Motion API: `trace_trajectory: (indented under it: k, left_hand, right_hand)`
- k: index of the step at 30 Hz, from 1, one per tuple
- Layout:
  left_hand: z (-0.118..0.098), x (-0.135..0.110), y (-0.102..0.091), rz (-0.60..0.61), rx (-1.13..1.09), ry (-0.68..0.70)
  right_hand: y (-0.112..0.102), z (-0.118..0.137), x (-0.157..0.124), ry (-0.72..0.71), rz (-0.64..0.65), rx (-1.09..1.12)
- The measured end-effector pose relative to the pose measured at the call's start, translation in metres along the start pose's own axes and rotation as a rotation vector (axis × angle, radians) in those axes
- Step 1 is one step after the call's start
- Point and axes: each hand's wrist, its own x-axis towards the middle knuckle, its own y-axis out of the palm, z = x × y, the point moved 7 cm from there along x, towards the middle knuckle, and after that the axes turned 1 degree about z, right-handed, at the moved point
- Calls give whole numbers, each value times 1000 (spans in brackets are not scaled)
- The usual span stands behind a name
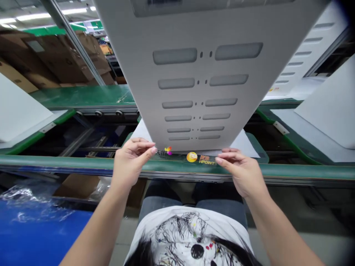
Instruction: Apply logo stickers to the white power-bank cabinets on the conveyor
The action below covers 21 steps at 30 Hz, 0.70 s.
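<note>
As seen from the head camera, left hand (131, 164) and right hand (240, 173) each pinch the lower edge of a grey slotted panel (194, 92), fingers pressed together. Panel tilts up beyond the green rail (69, 162). Cardboard boxes (55, 59) lie past the rail; blue sheet (36, 232) sits nearer, left.

Above the hands (188, 166), the pale grey panel (194, 92) is showing a smooth matt finish, either painted metal or plastic. Between them, a printed strip (185, 158) is catching a slight gloss. Beyond them, the green surface (83, 96) is looking smooth and rubbery. Left of them, clear plastic film (27, 197) is glinting, crinkled. Below them, a soft cloth T-shirt (188, 232) is looking matt.
</note>
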Motion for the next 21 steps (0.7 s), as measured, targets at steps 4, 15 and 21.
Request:
trace_trajectory:
  k: [4, 15, 21]
  left_hand:
    - [38, -11, 18, -3, -137, -138]
    - [64, -16, 37, 51, -330, -330]
    - [58, -14, 29, 23, -42, -133]
  right_hand:
    - [-19, -5, 7, -52, -43, -159]
    - [-21, -20, 18, 35, -78, -109]
    - [-19, -22, 21, 64, -108, -106]
